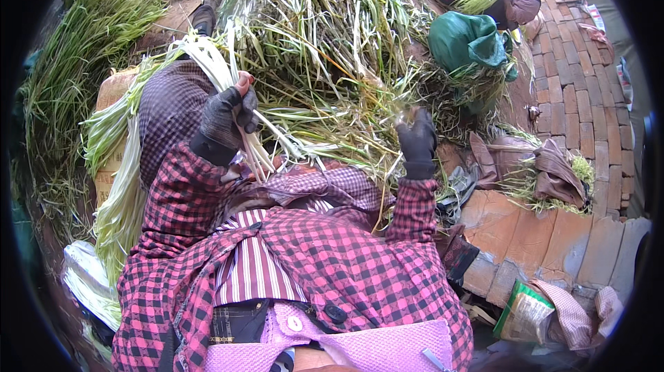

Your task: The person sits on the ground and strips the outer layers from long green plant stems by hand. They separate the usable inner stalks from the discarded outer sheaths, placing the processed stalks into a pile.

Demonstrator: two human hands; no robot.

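Observation:
My left hand (231,110), in a dark fingerless glove with the thumb bare, grips a bunch of long leafy greens with white stems (207,60). The stem ends point down toward my lap, and a checked cloth (332,187) covers part of my legs. Over my left knee, more pale-green leaves (118,164) hang down in a long swath. My right hand (416,136), gloved in the same way, is raised apart from the bunch near loose stalks; its fingertips are blurred, so whether they pinch anything is unclear.
A large heap of uncleaned greens (316,24) lies ahead, with another pile (83,34) at far left. A green sack (464,42) and a crouching person (511,1) are at upper right. Flattened cardboard (524,237) covers ground beside brick paving (576,91). A white bag (85,268) sits lower left.

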